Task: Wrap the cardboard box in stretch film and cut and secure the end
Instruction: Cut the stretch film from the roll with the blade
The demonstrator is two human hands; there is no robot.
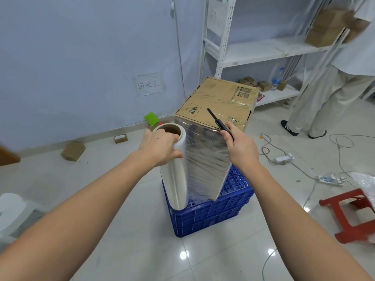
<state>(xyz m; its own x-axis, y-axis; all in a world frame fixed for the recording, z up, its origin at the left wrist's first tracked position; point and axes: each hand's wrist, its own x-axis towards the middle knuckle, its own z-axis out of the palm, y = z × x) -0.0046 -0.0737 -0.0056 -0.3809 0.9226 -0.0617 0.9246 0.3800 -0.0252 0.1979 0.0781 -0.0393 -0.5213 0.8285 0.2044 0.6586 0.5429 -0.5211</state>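
The cardboard box [217,102] stood upright on an overturned blue crate [213,211], its sides already sheathed in stretch film [205,159] while its top was mostly bare. The left hand [160,147] curled around the upper end of the film roll [176,169], which stood on the crate just beside the box with a short web of film running taut between them. The right hand [239,145] held a black utility knife [220,123] in a closed grip, blade extended up and away over the box's near top edge. The step in hand appeared to be the cut: it would likely go best with the roll pulled away to keep the web tight, the blade entering at the top edge of the film close to the roll and drawn downward, away from the left fingers and off the cardboard, leaving a tail long enough to smooth flat against the wrapped face. The floor was glossy pale tile, strewn with small cartons [73,150], cables and a power strip [329,179], with a red stool [349,218] at right. White metal shelving [253,49] lined the far wall, where another person [332,88] stood.
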